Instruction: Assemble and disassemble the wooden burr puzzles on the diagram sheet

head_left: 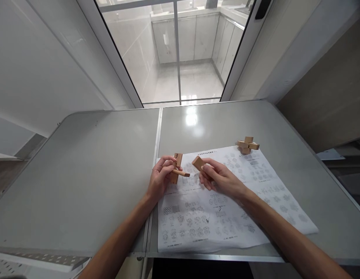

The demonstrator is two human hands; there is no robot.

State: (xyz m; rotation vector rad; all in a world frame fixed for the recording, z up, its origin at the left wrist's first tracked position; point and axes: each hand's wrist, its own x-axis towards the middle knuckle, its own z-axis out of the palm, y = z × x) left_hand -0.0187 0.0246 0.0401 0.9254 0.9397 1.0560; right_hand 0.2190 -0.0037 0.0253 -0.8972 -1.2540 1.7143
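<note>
My left hand [161, 176] is closed around several wooden puzzle pieces [178, 159]; a dark mark shows on the upper one, and a thin piece sticks out to the right. Opposite it, my right hand [216, 175] pinches a single wooden block [198, 163] between thumb and fingers. A small gap separates that block from the pieces in my left hand. Both hands are above a printed instruction sheet [197, 236] with rows of small diagrams. Part of the left-hand pieces is hidden behind my fingers.
An interlocking wooden puzzle assembly [248, 145] sits at the sheet's far right corner. The grey folding table [110, 186] has a metal seam [157, 135] running front to back. Past its far edge stands a glass door [197, 77]. A white perforated rack [37, 265] is at the lower left.
</note>
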